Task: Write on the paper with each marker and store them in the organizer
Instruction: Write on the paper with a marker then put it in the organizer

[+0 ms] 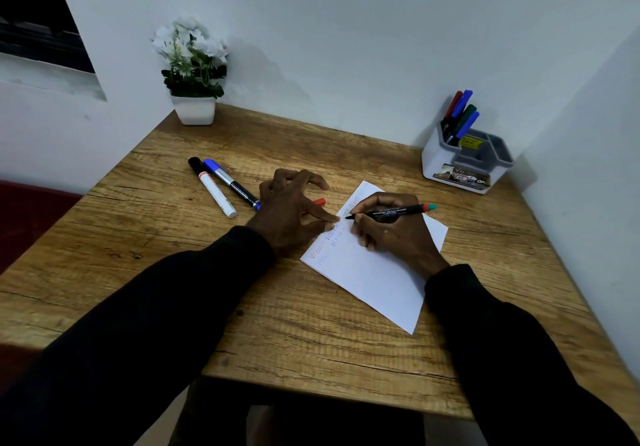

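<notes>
On the wooden table [304,327] in a white-walled corner, the right hand [393,236] gripped a marker [394,210] on the paper [374,279], the spread left hand [287,211] pressed its edge, and the organizer [435,161] stood far right.

White paper [374,279], wood-grain table [277,324], perhaps teal-ended marker [398,210].

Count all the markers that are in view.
8: four markers in the organizer; white marker and blue marker beside the left hand; red-capped marker partly under it; black marker in the right hand. Others may be hidden.
</notes>
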